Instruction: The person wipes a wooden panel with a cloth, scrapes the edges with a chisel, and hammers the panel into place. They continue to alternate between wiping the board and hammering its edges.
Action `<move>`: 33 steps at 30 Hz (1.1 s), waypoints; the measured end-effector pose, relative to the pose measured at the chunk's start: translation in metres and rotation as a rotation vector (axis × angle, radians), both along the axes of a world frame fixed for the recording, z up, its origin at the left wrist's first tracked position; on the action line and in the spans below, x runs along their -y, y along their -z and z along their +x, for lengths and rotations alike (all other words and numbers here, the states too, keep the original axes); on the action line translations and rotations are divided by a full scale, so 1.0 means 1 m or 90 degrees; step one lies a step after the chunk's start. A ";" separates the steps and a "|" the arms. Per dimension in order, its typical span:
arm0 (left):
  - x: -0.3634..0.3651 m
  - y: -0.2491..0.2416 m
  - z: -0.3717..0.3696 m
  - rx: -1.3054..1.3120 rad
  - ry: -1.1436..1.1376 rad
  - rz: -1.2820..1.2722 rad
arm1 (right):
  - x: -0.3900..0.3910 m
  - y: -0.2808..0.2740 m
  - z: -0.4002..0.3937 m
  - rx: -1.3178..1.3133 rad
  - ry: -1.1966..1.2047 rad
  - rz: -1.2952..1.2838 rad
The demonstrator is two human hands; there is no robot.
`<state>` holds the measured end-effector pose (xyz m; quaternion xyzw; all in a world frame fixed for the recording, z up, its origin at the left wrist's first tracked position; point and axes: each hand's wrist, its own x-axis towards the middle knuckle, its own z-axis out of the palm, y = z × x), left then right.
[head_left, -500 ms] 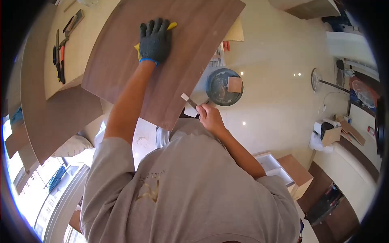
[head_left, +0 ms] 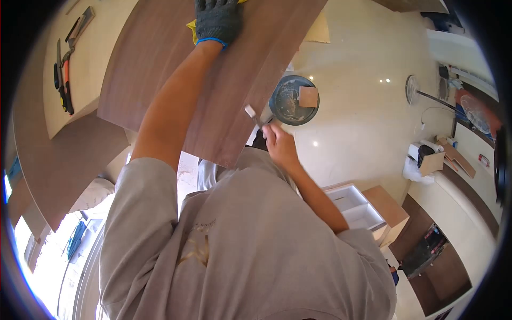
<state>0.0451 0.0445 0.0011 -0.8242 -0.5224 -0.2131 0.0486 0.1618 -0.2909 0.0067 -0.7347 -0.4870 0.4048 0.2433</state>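
Across the upper middle of the view lies the main workpiece, a brown wood-grain panel, whose near corner points toward the wearer's waist and whose far end runs out of frame. To its left is a light wood board. A round dark bucket stands just beyond the panel's right edge. The 2 hands are apart and work separately. The gloved left hand lies back upward over the panel, fingers extended rather than clamped on the panel edge; the frame cuts off the fingertips. The bare right hand is closed around a tool handle near the panel's near corner. A square brown offcut overlaps the bucket; its exact support cannot be determined. The right hand's slim pale-tipped tool points toward the panel; contact is not discernible. Smallest in visible area is the yellow cloth, which projects from under the left hand. The step in hand appears to be rubbing the panel face. For good results, spread pressure evenly through the palm, hold the cloth flat, follow the grain in overlapping strokes, and refold when soiled. Hold the tool tip clear of the face to avoid scratches.
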 end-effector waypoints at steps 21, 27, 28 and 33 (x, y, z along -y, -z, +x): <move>-0.005 0.000 -0.001 -0.015 0.016 0.024 | -0.147 0.026 0.089 0.163 0.083 0.141; -0.007 0.009 -0.002 -0.023 -0.007 0.034 | -0.088 0.015 0.047 0.042 0.052 0.046; -0.006 0.006 -0.001 -0.029 -0.001 0.018 | -0.109 0.023 0.058 0.083 0.072 0.077; -0.004 -0.007 -0.001 -0.058 0.008 -0.005 | -0.188 0.017 0.106 0.097 0.126 0.069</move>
